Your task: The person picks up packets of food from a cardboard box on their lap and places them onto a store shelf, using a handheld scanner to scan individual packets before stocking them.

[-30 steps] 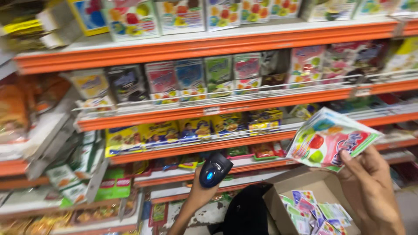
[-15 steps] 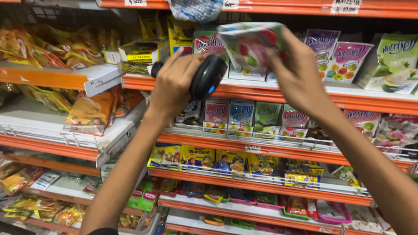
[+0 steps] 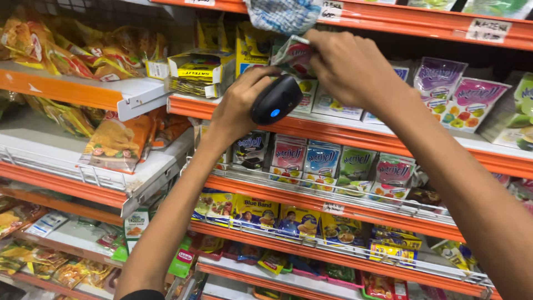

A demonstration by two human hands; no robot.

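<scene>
Scanning step at the upper orange shelf [image 3: 355, 133]. The left hand [image 3: 239, 108] grips a black handheld scanner [image 3: 276, 100], its blue light lit. The right hand [image 3: 350, 66] pinches a colourful sachet [image 3: 291, 53], apparently still hanging at the shelf front. Next, the scanner window probably needs squaring to the sachet's code.

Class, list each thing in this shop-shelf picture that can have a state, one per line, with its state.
left hand: closed around the scanner
right hand: pinching the packet
handheld scanner: held up, blue light on
sachet packet: held at the upper shelf, crumpled
yellow display carton: open, on the shelf
orange shelf: stocked with upright sachets
</scene>
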